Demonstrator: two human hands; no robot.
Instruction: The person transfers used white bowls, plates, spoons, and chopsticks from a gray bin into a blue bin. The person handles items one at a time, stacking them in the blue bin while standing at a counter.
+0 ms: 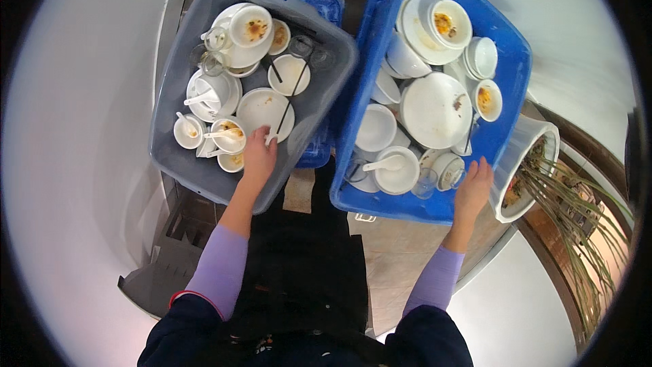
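Observation:
My left hand (259,158) reaches into a grey plastic tub (316,112), its fingertips at the near edge of a white plate (260,107). A small white piece, perhaps a spoon end, shows by the fingers; I cannot tell if it is gripped. Beside that hand sits a white bowl (224,143) with food remains and a spoon. My right hand (473,186) is over the near right part of a blue plastic tub (494,137), close to a clear glass (458,178); its grip is unclear. A large white plate (436,109) lies mid-tub among stacked bowls.
Black chopsticks (293,97) lie across the grey tub's dishes. Under and between the tubs are other blue containers (321,5). At right stands a white planter (524,173) with long leaves (575,209). White walls (86,127) border the left side.

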